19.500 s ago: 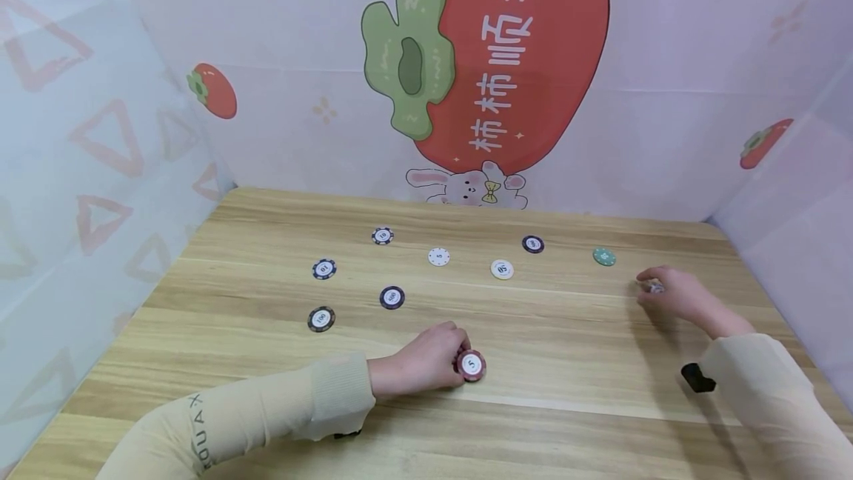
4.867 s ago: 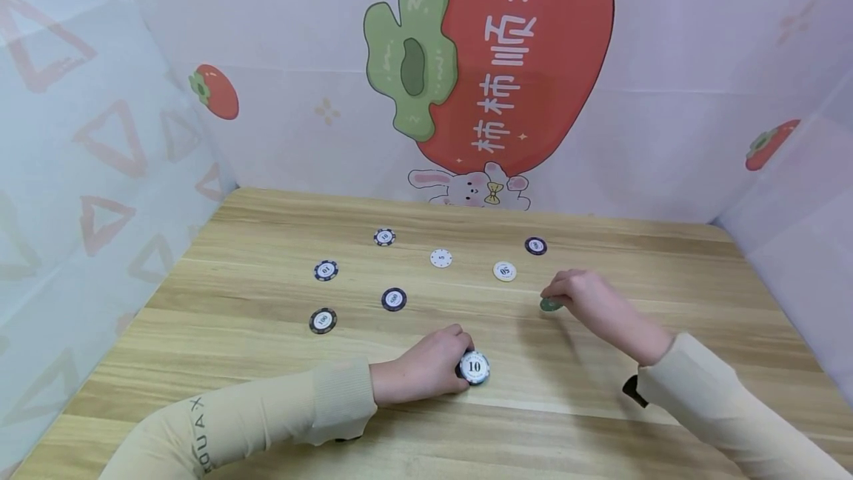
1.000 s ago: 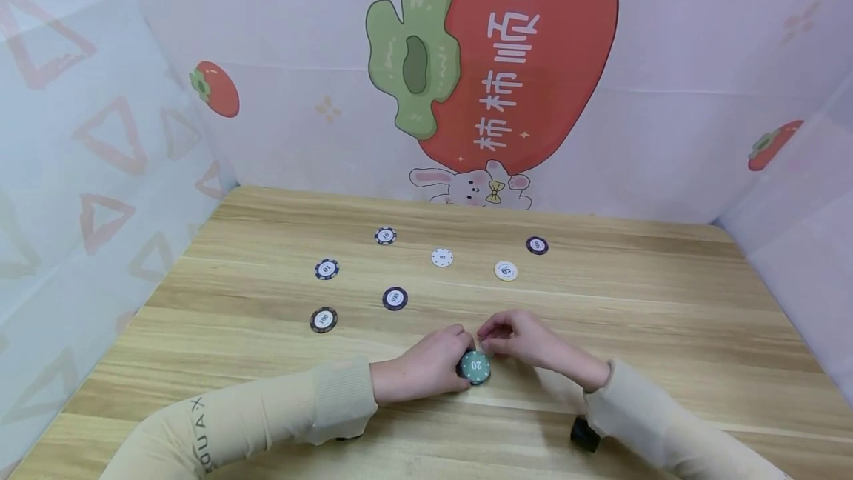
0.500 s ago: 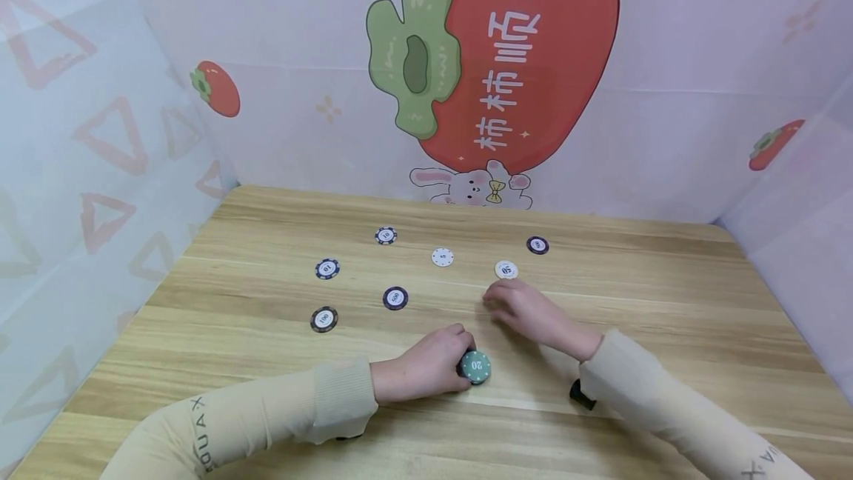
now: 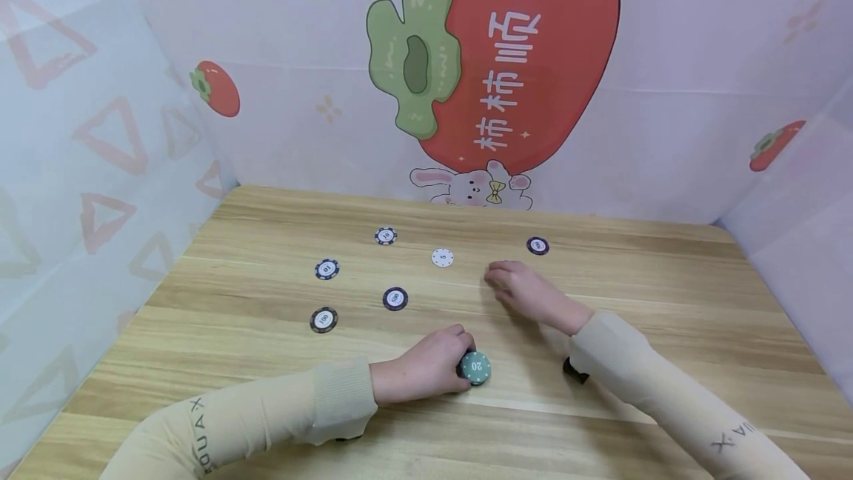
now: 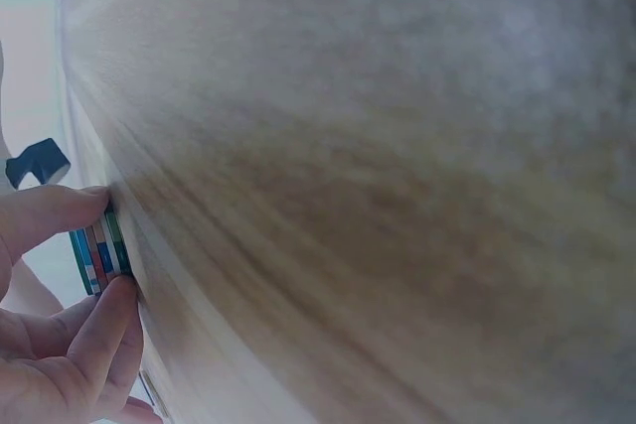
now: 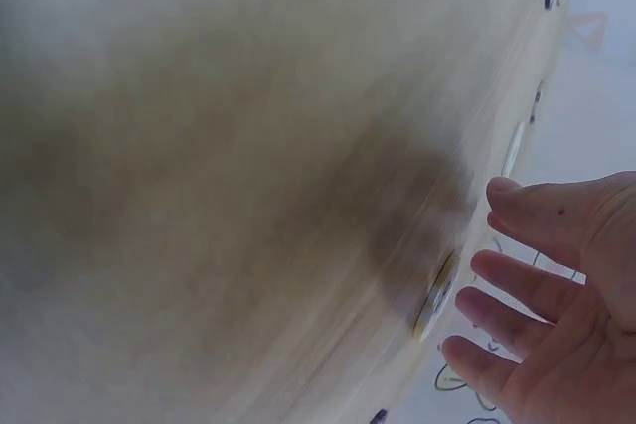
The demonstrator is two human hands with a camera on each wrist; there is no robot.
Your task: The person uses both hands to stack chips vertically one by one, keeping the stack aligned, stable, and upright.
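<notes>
My left hand point(image 5: 429, 365) grips a short stack of poker chips point(image 5: 476, 367), thumb on one side and fingers on the other; a green 20 chip lies on top. In the left wrist view the layered edges of the stack point(image 6: 100, 253) show between thumb and fingertips, close to the wood. My right hand point(image 5: 529, 293) hovers low over the table, hiding a chip from the head view. The right wrist view shows this yellow-edged white chip point(image 7: 435, 295) flat on the table beside loosely extended fingers, which hold nothing.
On the wooden table point(image 5: 266, 406) lie a white 5 chip point(image 5: 443, 258), a purple-rimmed chip point(image 5: 537, 246), a 500 chip point(image 5: 395, 298), a 100 chip point(image 5: 323, 319) and two blue-rimmed 10 chips, one farther back point(image 5: 386, 235). A printed cloth wall point(image 5: 286, 139) stands behind.
The stack's top went from red 5 to a 10, then the green 20 that my right hand brought. That hand has since moved away to the white 50 chip. My left hand stayed put.
</notes>
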